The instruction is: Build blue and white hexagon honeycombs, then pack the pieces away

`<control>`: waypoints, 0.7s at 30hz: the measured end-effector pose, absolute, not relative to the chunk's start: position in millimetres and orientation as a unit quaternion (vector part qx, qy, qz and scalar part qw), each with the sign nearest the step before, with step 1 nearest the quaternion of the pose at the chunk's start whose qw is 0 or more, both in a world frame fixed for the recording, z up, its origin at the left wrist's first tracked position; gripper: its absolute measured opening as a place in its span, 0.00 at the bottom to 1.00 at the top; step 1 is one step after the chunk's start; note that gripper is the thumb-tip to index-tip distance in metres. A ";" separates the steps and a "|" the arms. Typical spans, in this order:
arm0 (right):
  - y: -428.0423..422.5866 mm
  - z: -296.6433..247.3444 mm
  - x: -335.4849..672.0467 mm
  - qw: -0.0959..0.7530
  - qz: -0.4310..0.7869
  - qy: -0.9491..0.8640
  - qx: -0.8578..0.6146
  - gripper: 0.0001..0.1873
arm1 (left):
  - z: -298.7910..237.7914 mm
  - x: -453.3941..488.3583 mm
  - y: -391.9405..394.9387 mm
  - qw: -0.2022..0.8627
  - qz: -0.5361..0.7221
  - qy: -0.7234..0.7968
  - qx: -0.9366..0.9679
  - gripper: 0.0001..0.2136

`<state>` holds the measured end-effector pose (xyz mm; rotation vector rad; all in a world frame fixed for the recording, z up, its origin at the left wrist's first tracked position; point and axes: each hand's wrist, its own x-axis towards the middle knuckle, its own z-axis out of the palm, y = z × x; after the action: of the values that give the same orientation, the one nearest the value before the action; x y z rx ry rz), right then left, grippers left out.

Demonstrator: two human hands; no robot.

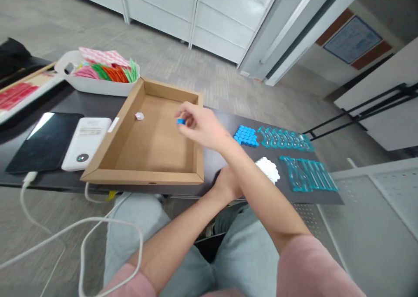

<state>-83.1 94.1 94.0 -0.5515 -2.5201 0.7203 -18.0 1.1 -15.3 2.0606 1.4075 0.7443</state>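
Note:
My right hand [200, 123] reaches over the right part of an open cardboard box [173, 177], pinching a small blue cap-like piece [180, 121] between its fingers. Inside the box, towards the back left, lies a small white piece [139, 116]. My left hand [227, 183] rests at the table's front edge, right of the box. The right forearm crosses over it and hides its fingers, so whether it holds anything does not show. A cluster of white pieces [268, 170] sits just beyond that forearm. Blue pieces [246, 136] stand packed together behind them.
Clear teal plastic parts [285, 139] lie in rows at the right, with more teal parts [308, 173] nearer me. On the left are a white power bank [86, 142], a dark tablet [44, 142] and a white basket [98, 87] of colourful packets. A white cable [111, 221] loops across my lap.

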 end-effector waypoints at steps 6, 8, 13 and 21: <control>113.6 73.9 87.2 0.297 0.238 -0.830 -0.408 0.08 | 6.3 -23.3 -8.9 0.231 0.245 0.535 0.774 0.12; 117.2 57.4 120.8 0.290 0.225 -0.810 -0.457 0.09 | 7.8 -22.9 -8.8 0.224 0.239 0.538 0.776 0.11; 122.9 28.3 146.5 0.236 0.213 -0.809 -0.494 0.06 | 5.5 -23.1 -8.0 0.220 0.228 0.548 0.774 0.10; 137.3 8.2 146.0 0.210 0.211 -0.820 -0.488 0.08 | 3.4 -23.0 -6.4 0.232 0.223 0.549 0.772 0.10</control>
<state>146.0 137.3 8.2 -1.3566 -2.2803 0.5870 -23.0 -6.4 3.4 2.1203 1.5076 0.6118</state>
